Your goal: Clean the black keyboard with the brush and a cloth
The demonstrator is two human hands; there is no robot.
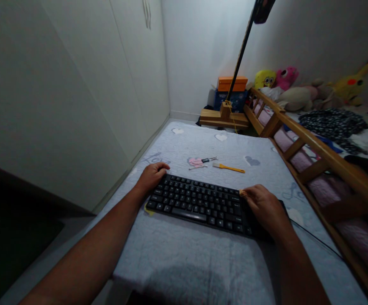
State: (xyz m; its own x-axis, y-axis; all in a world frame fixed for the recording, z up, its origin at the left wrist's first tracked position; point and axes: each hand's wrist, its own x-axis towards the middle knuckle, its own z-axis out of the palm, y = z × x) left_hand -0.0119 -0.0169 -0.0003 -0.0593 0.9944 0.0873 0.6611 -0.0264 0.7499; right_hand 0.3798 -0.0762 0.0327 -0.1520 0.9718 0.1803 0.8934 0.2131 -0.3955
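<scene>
The keyboard (192, 199), set on cloth (234, 262), is probably light and stiff, best held by its ends; one corner is touched by the left hand (153, 176) (grip cannot be told), a tan scrap (242, 192) pinched by the right hand (263, 205).

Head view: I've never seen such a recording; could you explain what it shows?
No machine here: a person is working bare-handed, filmed by one camera worn on the head, looking forward and down. On the heart-patterned cloth lies a black keyboard; beyond it, a yellow-handled brush, a slim tool with a black middle and a thin stick. The left hand is at the keyboard's far left corner. The right hand, over the keyboard, pinches a small tan piece, too indistinct to identify.
</scene>
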